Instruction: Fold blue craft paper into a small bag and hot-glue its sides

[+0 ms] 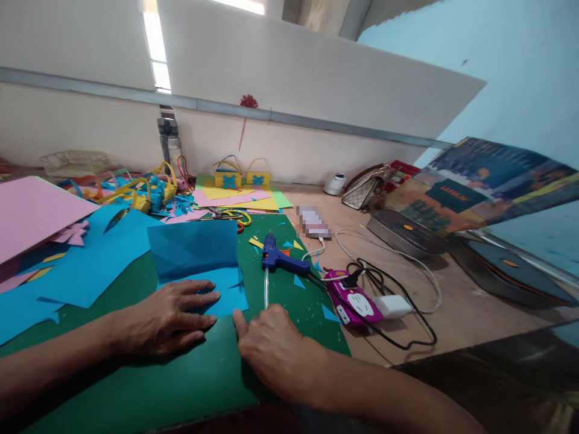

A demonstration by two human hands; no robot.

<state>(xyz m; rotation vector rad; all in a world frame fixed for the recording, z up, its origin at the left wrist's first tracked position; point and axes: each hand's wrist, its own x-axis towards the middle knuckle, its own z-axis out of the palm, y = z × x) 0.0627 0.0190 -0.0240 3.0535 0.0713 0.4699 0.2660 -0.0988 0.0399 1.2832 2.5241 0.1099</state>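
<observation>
A folded sheet of blue paper [192, 247] lies on the green cutting mat [104, 386], its far flap standing up. Flat across the lower part of the sheet rests my left hand [169, 316], its fingers stretched out. My right hand [275, 346] is curled at the near right corner of the sheet, with one digit reaching to the paper's edge. What its other fingers hold, if anything, is hidden. Just beyond it a blue glue gun [283, 260] lies on the mat, a clear glue stick [266, 286] pointing toward my right hand.
Left are blue paper sheets [108, 259] and pink board [40, 211]. Scissors [233, 217] and small yellow paper bags [228, 179] lie beyond. A phone [313, 222], magenta power strip [353, 301] with cords, metal cases [407, 232] and a handbag [366, 187] are right.
</observation>
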